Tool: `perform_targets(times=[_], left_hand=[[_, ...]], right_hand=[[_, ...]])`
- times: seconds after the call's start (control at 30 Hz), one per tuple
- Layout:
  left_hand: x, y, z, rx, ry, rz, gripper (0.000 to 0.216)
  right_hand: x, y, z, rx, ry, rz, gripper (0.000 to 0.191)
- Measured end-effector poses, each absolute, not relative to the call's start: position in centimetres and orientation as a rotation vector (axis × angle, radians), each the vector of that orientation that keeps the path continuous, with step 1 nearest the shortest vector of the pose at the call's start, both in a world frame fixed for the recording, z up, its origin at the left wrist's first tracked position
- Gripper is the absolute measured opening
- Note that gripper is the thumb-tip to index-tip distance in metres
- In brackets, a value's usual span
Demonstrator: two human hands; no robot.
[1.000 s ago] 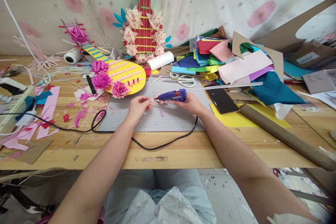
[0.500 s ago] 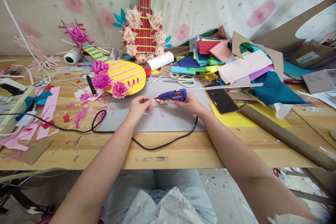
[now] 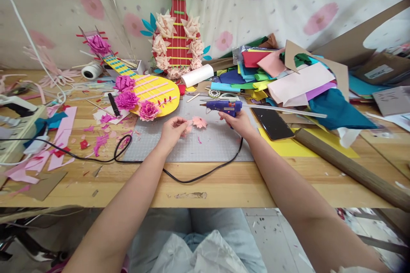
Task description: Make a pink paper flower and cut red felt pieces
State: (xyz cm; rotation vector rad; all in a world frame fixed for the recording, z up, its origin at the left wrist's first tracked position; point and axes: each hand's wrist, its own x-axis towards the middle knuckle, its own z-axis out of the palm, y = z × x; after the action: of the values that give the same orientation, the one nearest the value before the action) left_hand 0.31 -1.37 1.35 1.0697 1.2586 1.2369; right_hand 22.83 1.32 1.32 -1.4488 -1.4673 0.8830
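Note:
My right hand (image 3: pixel 238 123) is wrapped round the handle of a blue glue gun (image 3: pixel 221 106), its nozzle pointing left. A long clear glue stick (image 3: pixel 288 111) juts from the gun's back. My left hand (image 3: pixel 173 133) pinches a small pale pink paper petal (image 3: pixel 188 128) between thumb and fingertips. Just right of that hand, a pink paper flower (image 3: pixel 200 122) lies on the grey cutting mat (image 3: pixel 211 149). The gun's tip is apart from the petal and hangs above the flower.
Behind the mat lie a yellow paper guitar (image 3: pixel 163 94) with pink flowers, scissors (image 3: pixel 229 97) and a white roll (image 3: pixel 197 75). A red guitar (image 3: pixel 178 47) stands at the wall. Right are a phone (image 3: pixel 273 123) and a cardboard tube (image 3: pixel 346 166). The black cord (image 3: pixel 188 179) loops across the front.
The glue gun has moved right and up, away from my left hand, uncovering the pink flower. My left hand still pinches the petal. The view has shifted slightly.

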Motion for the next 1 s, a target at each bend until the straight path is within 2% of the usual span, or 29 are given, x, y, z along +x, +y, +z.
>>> perform_targets(times=[0.27,0.53,0.63,0.73,0.83,1.0], left_hand=[[0.5,-1.4,1.8,1.044,1.12,1.246,0.038],[0.3,-1.2,1.5,1.033,1.086,1.35,0.033],[0.3,-1.2,1.4,1.055,1.094,1.388,0.031],[0.3,-1.2,1.4,1.086,1.09,1.377,0.029],[0.1,-1.2,1.1,1.112,1.09,1.368,0.031],[0.0,-1.1,0.8,1.148,1.131,1.345,0.032]], right_hand=[[24.8,3.9,0.0,-1.757,-1.631,0.486,0.049],[25.9,1.5,3.1,-2.037,-1.844,0.113,0.052],[26.0,0.4,4.7,-2.121,-1.989,0.368,0.039],[24.2,0.2,5.0,-1.902,-2.108,0.658,0.03],[21.2,0.7,4.2,-1.768,-2.061,0.603,0.024],[17.7,1.7,3.0,-1.721,-2.082,0.594,0.032]])
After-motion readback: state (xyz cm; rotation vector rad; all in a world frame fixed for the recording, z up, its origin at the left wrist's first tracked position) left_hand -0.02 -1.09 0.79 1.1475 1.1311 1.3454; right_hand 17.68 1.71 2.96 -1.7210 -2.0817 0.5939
